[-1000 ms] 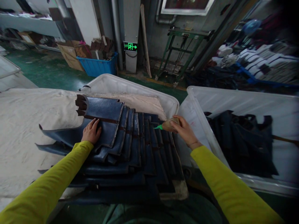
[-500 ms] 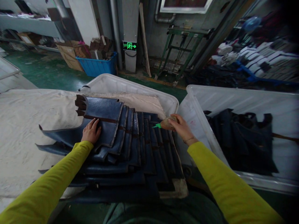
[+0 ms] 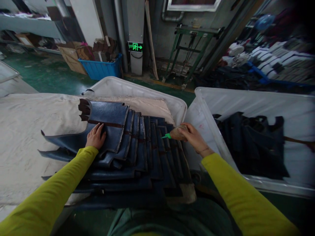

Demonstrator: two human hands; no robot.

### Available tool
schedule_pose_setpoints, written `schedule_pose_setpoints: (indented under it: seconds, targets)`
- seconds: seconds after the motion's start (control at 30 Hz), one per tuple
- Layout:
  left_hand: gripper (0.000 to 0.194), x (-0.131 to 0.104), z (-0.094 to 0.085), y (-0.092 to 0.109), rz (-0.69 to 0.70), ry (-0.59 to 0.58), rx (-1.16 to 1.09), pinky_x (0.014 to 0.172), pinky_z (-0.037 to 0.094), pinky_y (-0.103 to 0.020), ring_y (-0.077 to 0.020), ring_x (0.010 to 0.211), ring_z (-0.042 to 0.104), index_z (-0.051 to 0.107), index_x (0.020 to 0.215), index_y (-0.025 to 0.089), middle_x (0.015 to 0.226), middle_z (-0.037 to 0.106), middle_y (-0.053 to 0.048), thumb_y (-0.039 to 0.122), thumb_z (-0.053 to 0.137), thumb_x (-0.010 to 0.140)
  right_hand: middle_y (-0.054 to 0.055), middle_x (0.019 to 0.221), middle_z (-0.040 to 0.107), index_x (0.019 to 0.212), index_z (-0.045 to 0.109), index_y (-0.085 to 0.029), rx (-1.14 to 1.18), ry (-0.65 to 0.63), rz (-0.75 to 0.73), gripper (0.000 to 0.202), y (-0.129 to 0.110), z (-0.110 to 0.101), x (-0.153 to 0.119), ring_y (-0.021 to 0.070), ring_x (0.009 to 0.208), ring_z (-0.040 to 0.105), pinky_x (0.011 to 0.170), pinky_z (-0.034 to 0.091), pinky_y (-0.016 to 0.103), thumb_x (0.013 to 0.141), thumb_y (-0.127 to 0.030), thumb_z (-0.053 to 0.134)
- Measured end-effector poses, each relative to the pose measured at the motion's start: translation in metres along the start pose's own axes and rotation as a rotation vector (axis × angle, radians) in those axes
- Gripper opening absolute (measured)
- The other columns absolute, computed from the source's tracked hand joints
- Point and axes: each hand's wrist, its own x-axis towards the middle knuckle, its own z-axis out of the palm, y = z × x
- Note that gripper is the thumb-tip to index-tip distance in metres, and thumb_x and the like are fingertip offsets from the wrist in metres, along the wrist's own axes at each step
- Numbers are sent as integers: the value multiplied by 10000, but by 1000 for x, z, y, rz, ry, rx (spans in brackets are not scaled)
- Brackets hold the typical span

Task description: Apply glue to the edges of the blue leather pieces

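Head view. A fanned stack of blue leather-like panels (image 3: 143, 144) is laid on cream cloth (image 3: 36, 127). The left hand (image 3: 95, 136) is rested on the uppermost panel (image 3: 108, 110), its grip spread. A tan squeeze bottle (image 3: 177, 133) is pinched in the grip of the right hand (image 3: 196, 139), its green nozzle (image 3: 167, 135) directed leftward over the stack's right part.

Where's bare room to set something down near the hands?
Bare cloth shows left of the panels, beyond the left sleeve; a narrower patch lies between panels and bin rim. Crowded: the overlapping panels, under the left hand and the right hand's bottle.
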Motion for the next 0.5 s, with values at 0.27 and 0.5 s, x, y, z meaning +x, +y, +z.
schedule_pose_setpoints:
  seconds: [0.27, 0.5]
  targets:
    - [530, 0, -2, 1, -15, -16, -6, 1004, 330, -441, -278, 1262, 361, 362, 1362, 209, 1419, 350, -90, 412, 362, 872, 63, 986, 581, 1062, 552, -227, -10, -79, 59, 404, 12, -10, -28, 228, 823, 572, 407, 455, 224, 746, -479, 547]
    - [535, 1, 0, 1, -9, -2, -6, 1015, 316, -437, -278, 1255, 367, 359, 1365, 206, 1415, 355, -91, 408, 370, 870, 57, 1008, 579, 1046, 550, -235, 10, -71, 51, 381, 10, -13, -46, 241, 872, 568, 450, 487, 246, 746, -471, 546]
